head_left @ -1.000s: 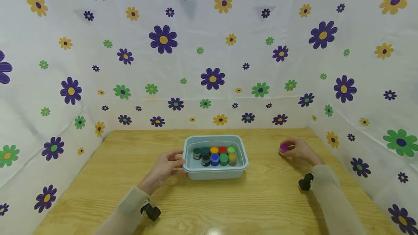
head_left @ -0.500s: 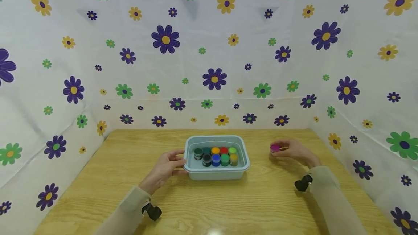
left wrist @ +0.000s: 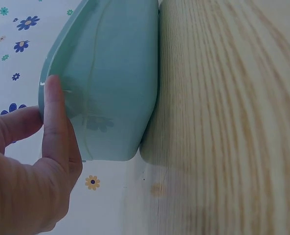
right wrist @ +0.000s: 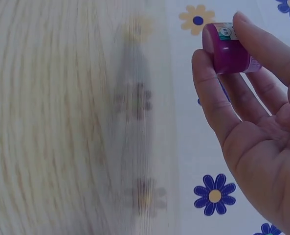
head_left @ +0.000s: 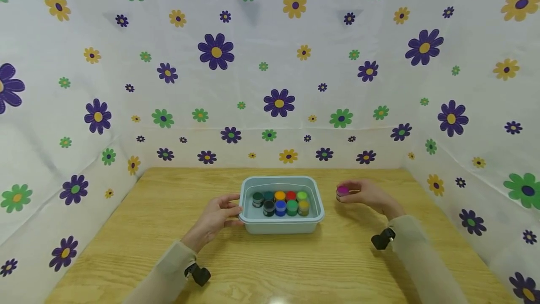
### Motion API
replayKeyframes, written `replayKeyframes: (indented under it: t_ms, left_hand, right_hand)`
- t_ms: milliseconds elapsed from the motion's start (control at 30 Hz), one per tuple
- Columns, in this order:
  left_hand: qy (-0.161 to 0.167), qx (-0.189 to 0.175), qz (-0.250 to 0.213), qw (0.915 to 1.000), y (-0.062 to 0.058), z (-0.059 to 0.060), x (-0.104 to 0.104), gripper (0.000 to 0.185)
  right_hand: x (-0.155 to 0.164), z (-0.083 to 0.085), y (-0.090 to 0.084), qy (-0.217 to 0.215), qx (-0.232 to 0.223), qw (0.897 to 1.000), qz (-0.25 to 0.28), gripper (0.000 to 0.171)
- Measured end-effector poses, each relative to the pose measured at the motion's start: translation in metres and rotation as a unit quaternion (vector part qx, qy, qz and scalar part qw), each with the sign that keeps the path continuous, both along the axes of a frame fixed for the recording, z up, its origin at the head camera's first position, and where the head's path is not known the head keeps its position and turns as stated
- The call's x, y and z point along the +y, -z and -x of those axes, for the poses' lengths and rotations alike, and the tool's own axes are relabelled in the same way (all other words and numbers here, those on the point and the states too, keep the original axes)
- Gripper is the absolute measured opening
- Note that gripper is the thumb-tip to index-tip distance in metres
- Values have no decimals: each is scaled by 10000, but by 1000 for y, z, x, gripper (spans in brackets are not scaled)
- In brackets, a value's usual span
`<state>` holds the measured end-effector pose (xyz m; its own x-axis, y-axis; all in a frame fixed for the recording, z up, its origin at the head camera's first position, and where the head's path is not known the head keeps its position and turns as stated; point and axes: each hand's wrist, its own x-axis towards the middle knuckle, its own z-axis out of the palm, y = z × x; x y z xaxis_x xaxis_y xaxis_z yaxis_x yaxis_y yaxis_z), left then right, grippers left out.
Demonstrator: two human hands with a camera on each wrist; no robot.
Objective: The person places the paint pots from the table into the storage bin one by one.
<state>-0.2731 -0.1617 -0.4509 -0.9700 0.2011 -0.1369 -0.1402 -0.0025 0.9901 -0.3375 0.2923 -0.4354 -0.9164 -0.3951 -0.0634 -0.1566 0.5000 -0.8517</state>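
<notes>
A pale blue plastic tub [head_left: 281, 228] stands on the table with several small paint jars inside, among them a blue jar [head_left: 280, 208], a red jar [head_left: 291, 196] and a black jar [head_left: 269, 208]. My left hand [head_left: 214, 219] pinches the tub's left rim; in the left wrist view a finger lies along the outside of the tub wall [left wrist: 120, 88]. Right of the tub, my right hand [head_left: 371, 197] holds a magenta paint jar [right wrist: 231, 54] between thumb and fingers. That jar is off the table, its label partly covered by the thumb.
The wooden table [head_left: 270, 266] reaches back to a white cloth [head_left: 236, 74] printed with flowers, which hangs behind and along both sides. A black wrist camera [head_left: 383, 239] sits on the right sleeve, and another black camera [head_left: 198, 274] on the left.
My right hand has carried the magenta paint jar leftward, closer to the tub. The left hand keeps its hold on the rim, and the head view has shifted slightly.
</notes>
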Motion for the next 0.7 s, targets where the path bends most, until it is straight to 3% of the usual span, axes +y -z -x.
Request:
replayKeyframes:
  t_ms: [433,700]
  left_hand:
    - [-5,8,-10,10000,0,-2,-1,47]
    - [75,-1,-7,10000,-1,-1,0,47]
  right_hand:
    - [-38,0,-8,368,-266,9962,749,64]
    - [-59,-6,-16,337,-224,9941,1004,66]
